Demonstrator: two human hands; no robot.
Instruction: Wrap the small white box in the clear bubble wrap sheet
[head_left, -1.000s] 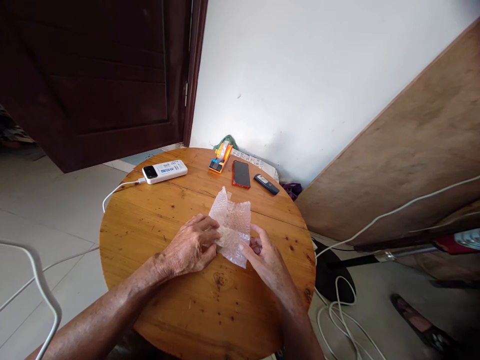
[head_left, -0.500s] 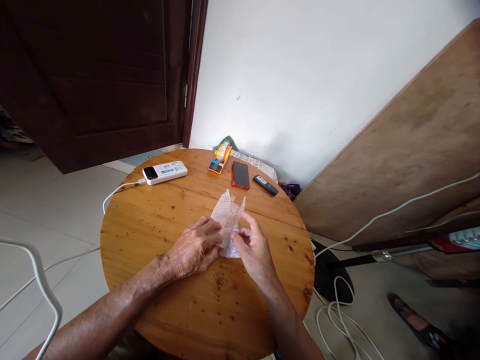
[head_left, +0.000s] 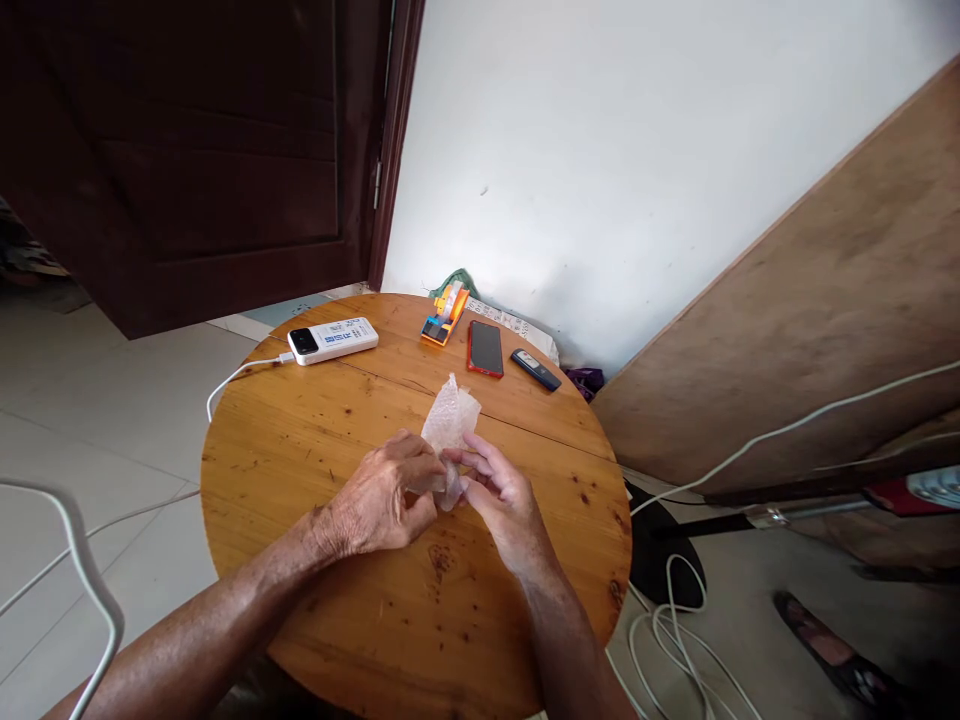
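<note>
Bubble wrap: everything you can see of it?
The bubble wrap is whitish, translucent, dimpled sheeting, apparently thin plastic, gathered narrow. Its uneven far end rises to a point. It is over the middle of the wooden table; the left grip and right grip hold its near part, partly hiding it.

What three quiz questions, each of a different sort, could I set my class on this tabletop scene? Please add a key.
1. Multiple choice: what are the left hand and right hand handling?
A) a towel
B) bubble wrap
C) a mug

2. True or false: a white cable runs to the white device on the table.

3. Fill the gap: the red-edged phone lies between the small dark blue device and the orange ____.

Key: 1 B; 2 true; 3 tape dispenser.
</note>
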